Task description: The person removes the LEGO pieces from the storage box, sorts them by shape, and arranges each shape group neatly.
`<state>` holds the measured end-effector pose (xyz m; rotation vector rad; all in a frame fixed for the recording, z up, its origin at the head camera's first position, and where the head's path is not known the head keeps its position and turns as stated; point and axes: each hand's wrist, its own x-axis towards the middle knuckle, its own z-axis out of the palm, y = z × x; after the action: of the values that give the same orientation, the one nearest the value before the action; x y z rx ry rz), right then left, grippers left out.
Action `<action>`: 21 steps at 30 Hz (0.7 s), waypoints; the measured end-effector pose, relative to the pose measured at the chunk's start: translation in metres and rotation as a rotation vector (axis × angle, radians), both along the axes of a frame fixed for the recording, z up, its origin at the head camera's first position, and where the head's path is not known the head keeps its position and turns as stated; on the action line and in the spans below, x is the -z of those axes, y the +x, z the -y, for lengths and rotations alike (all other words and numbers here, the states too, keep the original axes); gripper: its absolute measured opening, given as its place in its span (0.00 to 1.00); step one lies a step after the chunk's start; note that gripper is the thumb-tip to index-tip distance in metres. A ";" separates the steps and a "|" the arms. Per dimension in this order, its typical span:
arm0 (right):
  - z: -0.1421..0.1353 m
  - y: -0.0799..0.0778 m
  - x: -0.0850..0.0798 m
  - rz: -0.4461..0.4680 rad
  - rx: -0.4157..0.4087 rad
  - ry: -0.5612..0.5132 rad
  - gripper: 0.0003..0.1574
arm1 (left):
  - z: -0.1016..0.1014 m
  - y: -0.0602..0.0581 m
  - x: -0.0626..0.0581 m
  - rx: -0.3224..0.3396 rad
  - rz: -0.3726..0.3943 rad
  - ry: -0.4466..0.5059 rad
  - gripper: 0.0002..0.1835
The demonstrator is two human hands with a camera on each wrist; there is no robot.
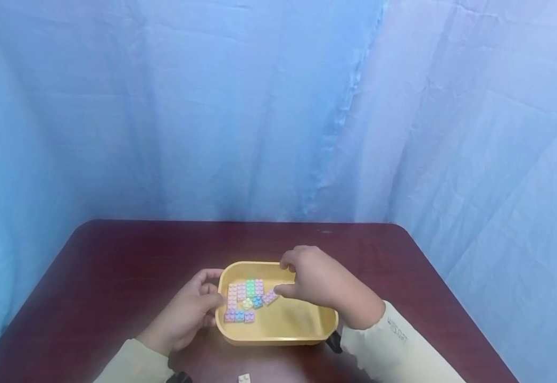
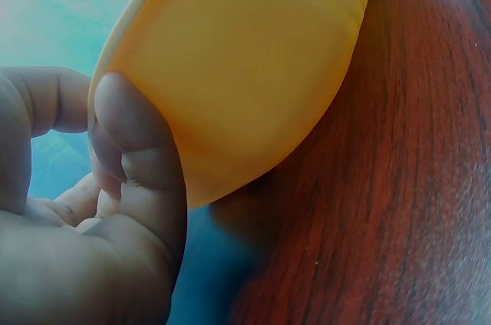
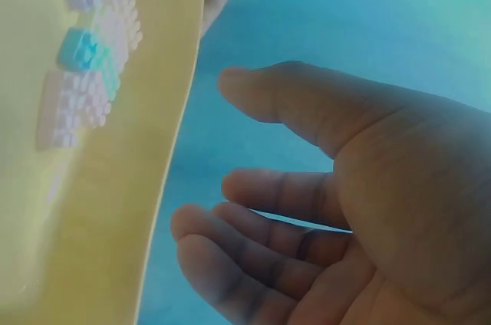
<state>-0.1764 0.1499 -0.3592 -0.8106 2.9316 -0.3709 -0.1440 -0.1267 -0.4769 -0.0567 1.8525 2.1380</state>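
A yellow tray is tilted slightly over the dark table. My left hand grips its left end, thumb over the rim and fingers behind the wall, as the left wrist view shows close up. Small pastel toy bricks lie inside towards that end: a green brick, a blue brick, a pale yellow brick and several pink and lilac ones. My right hand hovers over the far rim with thumb and fingers apart and nothing between them. Its thumb overlaps a lilac brick in the head view.
A white brick lies on the reddish-brown table near the bottom of the head view, in front of the tray. Blue curtains hang behind the table and along both sides.
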 end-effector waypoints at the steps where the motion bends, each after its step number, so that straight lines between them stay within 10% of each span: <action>1: 0.000 -0.003 0.002 0.012 0.012 0.002 0.29 | 0.000 0.000 0.000 0.002 -0.002 -0.001 0.42; 13: 0.004 -0.020 0.024 0.138 0.105 0.079 0.24 | 0.000 -0.001 0.001 0.014 -0.002 0.002 0.42; 21: 0.010 -0.029 0.026 0.142 0.106 0.122 0.38 | 0.001 -0.001 0.003 0.015 -0.008 0.007 0.42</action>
<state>-0.2055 0.1403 -0.3849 -0.5894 2.8383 -0.2428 -0.1447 -0.1282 -0.4796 -0.0325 1.8438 2.1376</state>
